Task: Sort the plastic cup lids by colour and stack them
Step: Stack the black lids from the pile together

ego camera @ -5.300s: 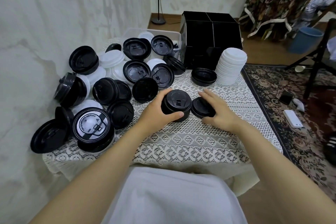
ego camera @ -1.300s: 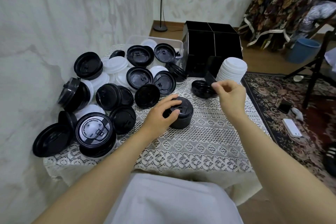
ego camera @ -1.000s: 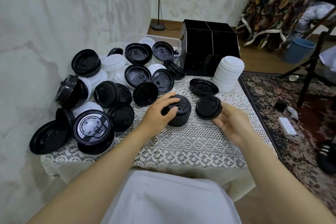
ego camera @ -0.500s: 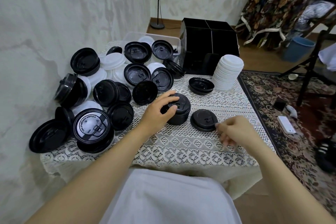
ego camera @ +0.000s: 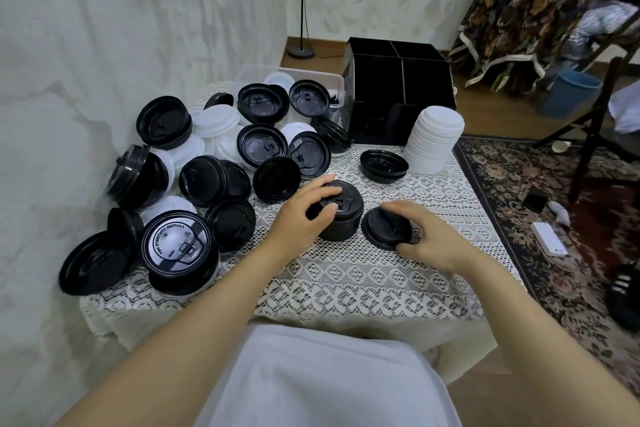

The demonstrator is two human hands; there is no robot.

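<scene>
Since half a second ago the right hand (ego camera: pixel 431 236) has slid onto the loose black lid (ego camera: pixel 382 228), and its fingers now curl round the rim. The lid seems to lie flat on the lace tablecloth (ego camera: pixel 346 274), though that is hard to judge. It sits just beside the black lid stack (ego camera: pixel 343 227), at three o'clock. The left hand (ego camera: pixel 301 218) cups that stack's top, with fingers and thumb bent round it. Farther off, a white lid stack (ego camera: pixel 433 139) stands at one o'clock and the unsorted heap (ego camera: pixel 268 180) lies at ten.

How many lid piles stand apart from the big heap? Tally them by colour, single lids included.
Black: 3 (black stack under left hand, black lid under right hand, low black pile)
White: 1 (white stack)
Total: 4
</scene>
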